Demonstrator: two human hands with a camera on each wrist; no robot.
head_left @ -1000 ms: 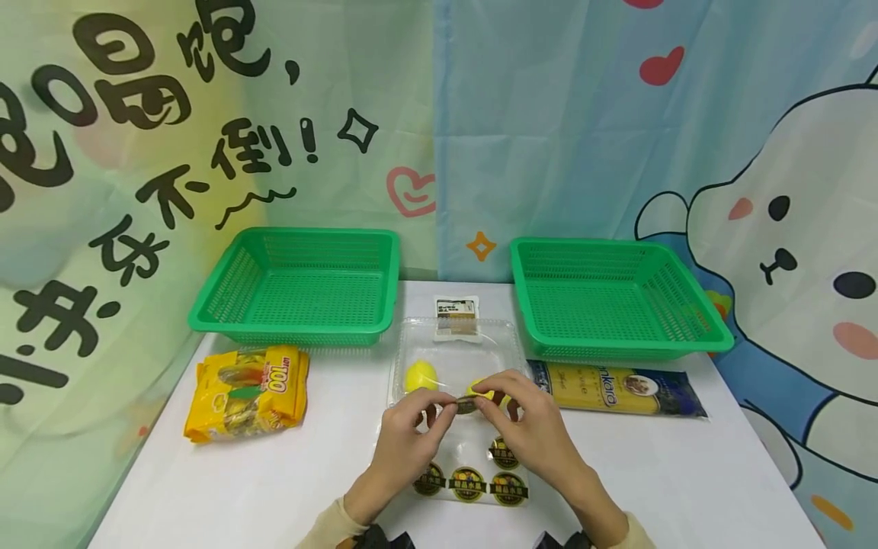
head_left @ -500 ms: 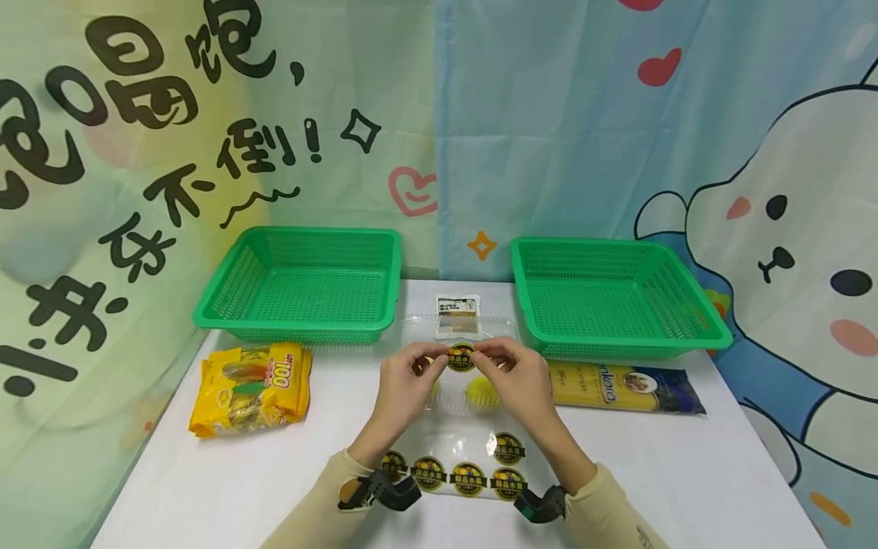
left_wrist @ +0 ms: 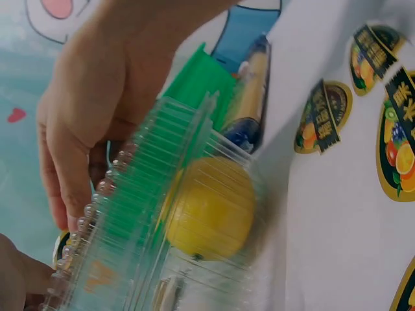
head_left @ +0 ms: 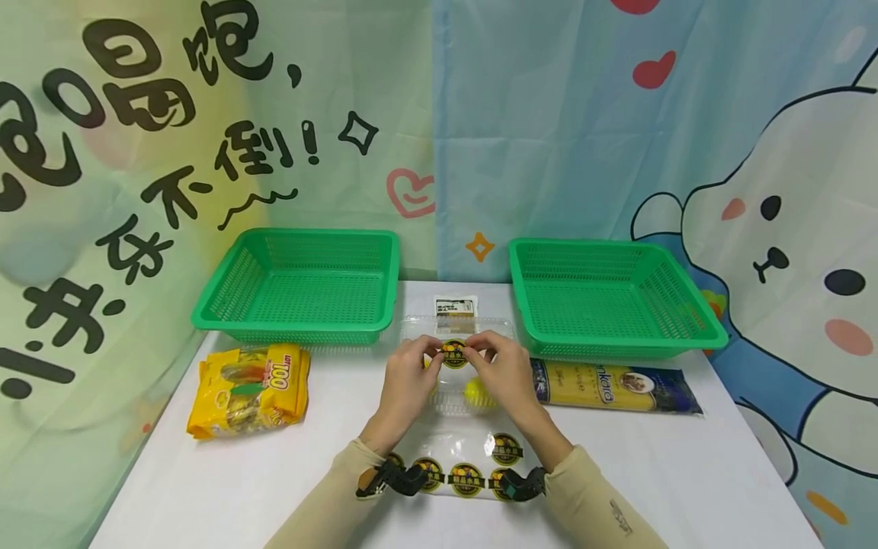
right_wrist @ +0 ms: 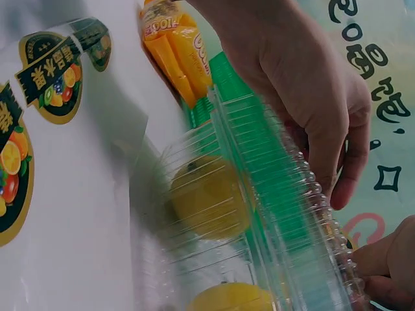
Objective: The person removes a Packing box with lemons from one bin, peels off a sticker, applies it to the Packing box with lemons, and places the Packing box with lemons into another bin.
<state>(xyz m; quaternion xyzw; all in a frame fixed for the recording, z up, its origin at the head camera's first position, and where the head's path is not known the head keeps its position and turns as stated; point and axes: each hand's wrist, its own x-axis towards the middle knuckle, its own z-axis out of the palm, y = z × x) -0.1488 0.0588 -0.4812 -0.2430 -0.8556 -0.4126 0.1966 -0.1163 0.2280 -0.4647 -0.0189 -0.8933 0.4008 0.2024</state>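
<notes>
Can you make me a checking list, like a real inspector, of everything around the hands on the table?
Surface: white table, holding the things below.
Job's things: round sticker, pinched; I can't tell whether it touches the clear box. Yellow fruits inside the box. Sticker sheet on the near side.
Clutter: yellow snack bag on the left, pasta pack on the right, small packet at the back, two green baskets.
Grippers: left hand and right hand both pinch the sticker.
Cables: nothing seen.
Surroundings: printed curtain behind, with hearts and a cartoon animal.
</notes>
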